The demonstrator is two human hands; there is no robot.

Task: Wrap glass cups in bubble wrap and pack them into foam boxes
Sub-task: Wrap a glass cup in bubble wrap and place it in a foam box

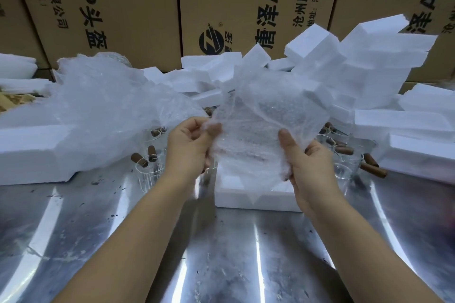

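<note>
Both hands, left (189, 145) and right (310, 170), fingers pinching bubble wrap sheet (261, 115) (held up) above foam box (246, 199).

A packing warehouse: stacked printed cartons (138, 5) behind piled foam boxes (364, 66).

A stainless-steel tabletop (221, 253) is seen across the foreground, streaked with bright reflections and flecked with dark specks and pale scuffs. Behind it, brown cardboard cartons (128, 2) are stacked as a wall, printed in black with Chinese characters, the letters "AH" and a round logo (211, 39). At the far left edge some tan material (14, 102) is glimpsed, too small to be identified.
</note>
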